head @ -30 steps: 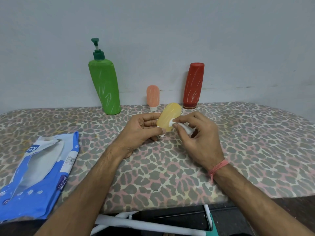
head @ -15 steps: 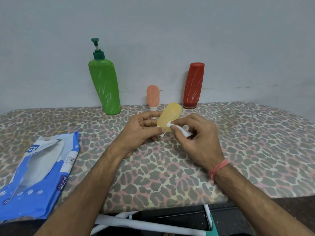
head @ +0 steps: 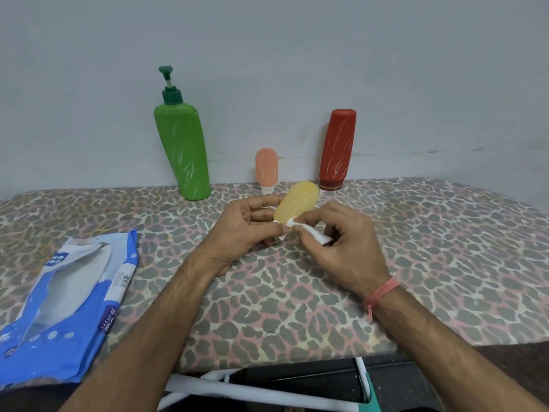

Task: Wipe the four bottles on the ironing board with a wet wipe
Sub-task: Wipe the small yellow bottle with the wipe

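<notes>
Yellow bottle (head: 297, 201) pinched, wipe (head: 309, 231) pressed.

Left hand (head: 242, 230) grips small translucent yellow squeeze bottle (head: 297, 205) at lower end, bottle tilted up toward far right, held above leopard-print ironing board (head: 416, 263). Right hand (head: 346, 245) pinches folded white wet wipe (head: 307, 231), wipe tip touching bottle's lower side. Pink thread band (head: 381, 294) on right wrist. Far edge, against pale wall (head: 267, 40): tall green pump bottle (head: 182, 150) at left, small peach squeeze bottle (head: 266, 169) at middle, red bottle standing on its cap (head: 337, 150) at right. Blue-and-white wipes packet (head: 59, 307) lies near left, flap open.
</notes>
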